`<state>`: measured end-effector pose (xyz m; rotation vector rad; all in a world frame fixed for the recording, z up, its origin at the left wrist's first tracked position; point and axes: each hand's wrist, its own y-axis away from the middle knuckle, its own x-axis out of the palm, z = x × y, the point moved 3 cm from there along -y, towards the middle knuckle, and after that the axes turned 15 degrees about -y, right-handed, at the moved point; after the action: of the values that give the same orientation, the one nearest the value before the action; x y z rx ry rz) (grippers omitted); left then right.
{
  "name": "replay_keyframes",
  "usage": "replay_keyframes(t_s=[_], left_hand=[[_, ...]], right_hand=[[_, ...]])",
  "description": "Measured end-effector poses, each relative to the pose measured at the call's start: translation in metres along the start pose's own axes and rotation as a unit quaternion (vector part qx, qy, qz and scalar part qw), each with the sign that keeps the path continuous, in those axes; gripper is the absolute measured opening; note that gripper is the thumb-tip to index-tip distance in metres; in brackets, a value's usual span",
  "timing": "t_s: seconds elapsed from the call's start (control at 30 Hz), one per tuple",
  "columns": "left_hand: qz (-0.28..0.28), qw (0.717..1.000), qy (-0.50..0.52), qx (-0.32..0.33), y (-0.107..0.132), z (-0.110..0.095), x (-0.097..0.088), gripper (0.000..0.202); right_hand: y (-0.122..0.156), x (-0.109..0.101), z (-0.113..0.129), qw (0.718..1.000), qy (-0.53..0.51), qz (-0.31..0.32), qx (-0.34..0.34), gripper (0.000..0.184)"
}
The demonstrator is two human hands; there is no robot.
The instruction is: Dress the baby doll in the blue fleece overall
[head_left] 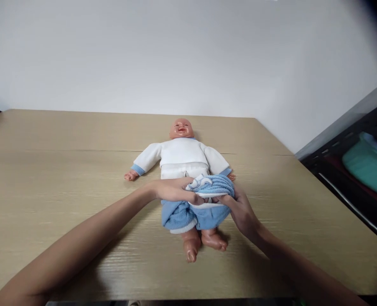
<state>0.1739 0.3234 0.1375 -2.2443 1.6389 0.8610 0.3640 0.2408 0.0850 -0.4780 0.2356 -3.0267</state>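
Gripping blue cloth, both hands are over the doll; rack holds something green.

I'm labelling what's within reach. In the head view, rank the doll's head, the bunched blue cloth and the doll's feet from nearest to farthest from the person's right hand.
1. Bunched blue cloth: gripped in the right hand.
2. Doll's feet: below and left of it.
3. Doll's head: toward the table's far edge.
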Motion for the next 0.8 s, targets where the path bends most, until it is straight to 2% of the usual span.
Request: replay_keyframes(t_s=[0.1, 0.17, 0.27, 0.33, 0.43, 0.5, 0.57, 0.67, 0.8], left_hand=[[-0.004, 0.999, -0.012, -0.044, 0.0, -0.003, 0.001, 0.024], [-0.01, 0.999, -0.008, -0.042, 0.0, -0.007, 0.003, 0.022], [-0.022, 1.0, -0.001, -0.004, -0.001, -0.015, 0.006, 0.019], [-0.017, 0.999, -0.018, 0.021, -0.001, -0.02, 0.011, 0.017], [0.006, 0.997, -0.072, 0.039, -0.001, -0.028, 0.019, 0.022], [0.014, 0.992, -0.123, 0.032, 0.001, -0.033, 0.022, 0.029], [0.029, 0.982, -0.186, 0.011, 0.004, -0.038, 0.025, 0.028], [0.051, 0.953, -0.299, -0.023, 0.01, -0.044, 0.03, 0.018], [0.042, 0.915, -0.398, -0.057, 0.013, -0.051, 0.04, 0.032]], right_hand=[[0.0, 0.001, -0.001, 1.0, -0.006, -0.027, 0.002, 0.019], [0.009, 0.002, 0.0, 0.999, -0.022, -0.04, 0.018, 0.019], [0.041, 0.01, 0.0, 0.995, -0.025, -0.075, 0.065, 0.02], [0.068, 0.02, 0.001, 0.985, 0.017, -0.13, 0.11, 0.025], [0.103, 0.041, 0.0, 0.968, 0.06, -0.19, 0.151, 0.048], [0.118, 0.053, -0.001, 0.963, 0.064, -0.221, 0.14, 0.064], [0.128, 0.06, -0.006, 0.957, 0.077, -0.251, 0.12, 0.068], [0.141, 0.058, -0.018, 0.947, 0.111, -0.287, 0.089, 0.058], [0.153, 0.045, -0.025, 0.924, 0.232, -0.303, -0.003, 0.035]])
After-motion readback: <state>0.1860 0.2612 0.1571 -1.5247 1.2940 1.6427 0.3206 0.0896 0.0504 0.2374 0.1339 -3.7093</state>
